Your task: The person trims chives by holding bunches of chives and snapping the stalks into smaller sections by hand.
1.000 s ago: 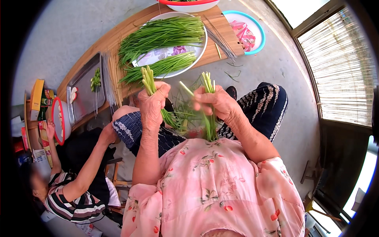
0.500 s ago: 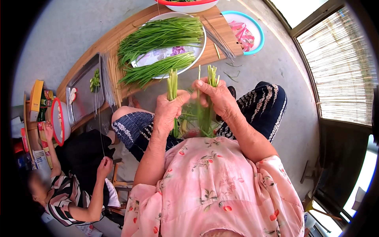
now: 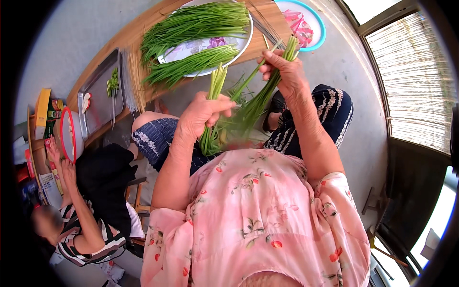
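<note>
Pale green at the top and deeper green below, a slim bundle of leafy stalks (image 3: 217,82) stands in your left hand (image 3: 203,115), whose fingers are clamped around it, the stalk ends poking out above your thumb and the leaves hanging beneath. Your right hand (image 3: 287,74) is closed on a second, tilted bundle of long green stalks (image 3: 263,98); its leaves fan down leftward in a blur. One loose green stalk (image 3: 248,81) slants down from your right thumb and fingertips into the gap between your hands.

Ahead of your left hand, a white oval tray with a purple flower print (image 3: 190,49) carries a thick heap of long green leaves (image 3: 201,24) and, nearer your grip, a smaller green bunch (image 3: 191,66). Beyond your right hand sits a round white basin with a turquoise rim (image 3: 323,36), a crumpled pink plastic bag (image 3: 300,28) inside. Left of your left hand, a rectangular grey metal tray (image 3: 98,95) holds green pieces on thin skewers (image 3: 113,82), and past it a white bowl with a red rim (image 3: 62,136) has pale pieces (image 3: 71,131) in it, too small to name; a co-worker in a striped top (image 3: 91,237) has both hands close to it.

Both trays rest on a brown wooden table (image 3: 125,38), and grey floor (image 3: 356,71) spreads right of your right hand toward a straw-coloured slatted blind (image 3: 413,76)
</note>
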`<action>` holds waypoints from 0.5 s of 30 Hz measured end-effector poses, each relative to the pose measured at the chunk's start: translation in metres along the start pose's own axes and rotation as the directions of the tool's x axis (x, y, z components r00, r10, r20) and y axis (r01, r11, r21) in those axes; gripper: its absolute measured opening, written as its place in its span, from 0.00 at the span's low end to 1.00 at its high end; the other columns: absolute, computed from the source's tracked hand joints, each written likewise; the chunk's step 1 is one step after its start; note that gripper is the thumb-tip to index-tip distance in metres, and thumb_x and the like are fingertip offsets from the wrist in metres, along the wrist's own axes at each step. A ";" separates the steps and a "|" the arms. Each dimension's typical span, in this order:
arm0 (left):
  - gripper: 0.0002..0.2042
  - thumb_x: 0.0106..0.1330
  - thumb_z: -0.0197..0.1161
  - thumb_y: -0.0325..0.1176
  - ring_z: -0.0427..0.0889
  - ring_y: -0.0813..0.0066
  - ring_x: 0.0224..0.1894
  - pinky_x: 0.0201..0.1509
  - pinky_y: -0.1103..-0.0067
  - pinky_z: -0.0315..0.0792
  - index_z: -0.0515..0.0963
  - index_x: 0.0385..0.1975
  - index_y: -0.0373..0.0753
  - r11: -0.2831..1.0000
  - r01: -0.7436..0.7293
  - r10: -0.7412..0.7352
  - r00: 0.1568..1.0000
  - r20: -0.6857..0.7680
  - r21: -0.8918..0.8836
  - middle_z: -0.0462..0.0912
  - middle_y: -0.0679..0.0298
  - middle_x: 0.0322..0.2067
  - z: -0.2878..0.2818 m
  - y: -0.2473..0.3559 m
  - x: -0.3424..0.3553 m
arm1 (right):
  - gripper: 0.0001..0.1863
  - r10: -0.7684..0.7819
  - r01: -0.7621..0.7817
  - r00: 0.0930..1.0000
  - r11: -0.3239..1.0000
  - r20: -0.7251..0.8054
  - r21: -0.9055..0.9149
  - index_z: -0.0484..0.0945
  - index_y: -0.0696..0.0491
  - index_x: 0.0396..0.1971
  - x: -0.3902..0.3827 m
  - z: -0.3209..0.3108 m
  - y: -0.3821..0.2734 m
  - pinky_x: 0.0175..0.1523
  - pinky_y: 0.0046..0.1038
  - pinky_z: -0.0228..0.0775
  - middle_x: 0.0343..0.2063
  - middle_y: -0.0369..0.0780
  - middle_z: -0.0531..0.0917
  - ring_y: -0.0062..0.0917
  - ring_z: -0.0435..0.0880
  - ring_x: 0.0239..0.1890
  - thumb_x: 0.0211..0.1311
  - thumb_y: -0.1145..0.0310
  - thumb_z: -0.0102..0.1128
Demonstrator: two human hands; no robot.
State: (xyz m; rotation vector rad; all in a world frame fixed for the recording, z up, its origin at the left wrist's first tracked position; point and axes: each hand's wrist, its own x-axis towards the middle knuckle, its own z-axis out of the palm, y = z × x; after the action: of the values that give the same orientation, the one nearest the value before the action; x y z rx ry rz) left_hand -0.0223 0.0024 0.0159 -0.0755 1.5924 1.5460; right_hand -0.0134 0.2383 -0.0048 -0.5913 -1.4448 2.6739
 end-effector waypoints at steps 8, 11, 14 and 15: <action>0.08 0.53 0.65 0.29 0.61 0.90 0.10 0.10 0.89 0.51 0.77 0.28 0.30 0.997 0.062 -0.062 0.998 -0.009 -0.035 0.76 0.64 0.19 -0.023 -0.015 -0.008 | 0.11 -0.163 0.167 0.975 0.986 -0.149 0.014 0.74 0.61 0.38 0.017 -0.063 -0.030 0.23 0.20 0.74 0.27 0.44 0.81 0.22 0.80 0.21 0.60 0.69 0.58; 0.08 0.55 0.64 0.29 0.61 0.90 0.10 0.11 0.89 0.51 0.77 0.29 0.30 0.998 0.061 -0.062 0.998 -0.033 -0.032 0.76 0.65 0.19 -0.029 -0.026 -0.006 | 0.12 -0.194 0.205 0.965 0.978 -0.174 0.048 0.73 0.62 0.38 0.014 -0.073 -0.040 0.25 0.22 0.74 0.28 0.45 0.81 0.24 0.80 0.22 0.62 0.69 0.56; 0.07 0.54 0.63 0.28 0.61 0.89 0.10 0.11 0.89 0.52 0.76 0.27 0.31 0.994 0.023 -0.038 0.989 -0.141 -0.109 0.75 0.66 0.18 -0.023 -0.027 -0.003 | 0.12 -0.264 0.280 0.943 0.959 -0.202 0.053 0.74 0.63 0.36 0.012 -0.071 -0.040 0.25 0.24 0.74 0.26 0.45 0.81 0.25 0.80 0.22 0.62 0.68 0.56; 0.06 0.52 0.64 0.28 0.61 0.88 0.10 0.11 0.88 0.52 0.76 0.24 0.32 0.981 -0.011 -0.034 0.973 -0.228 -0.191 0.74 0.67 0.17 -0.020 -0.027 -0.002 | 0.12 -0.265 0.281 0.943 0.958 -0.201 0.054 0.74 0.63 0.36 0.010 -0.070 -0.040 0.25 0.24 0.74 0.26 0.45 0.81 0.25 0.80 0.22 0.62 0.68 0.56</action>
State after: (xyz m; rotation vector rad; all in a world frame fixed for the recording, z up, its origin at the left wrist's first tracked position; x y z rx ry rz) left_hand -0.0157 -0.0210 -0.0071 -0.3824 1.6103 1.7281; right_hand -0.0038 0.3188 -0.0098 -0.5770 -1.2568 2.3765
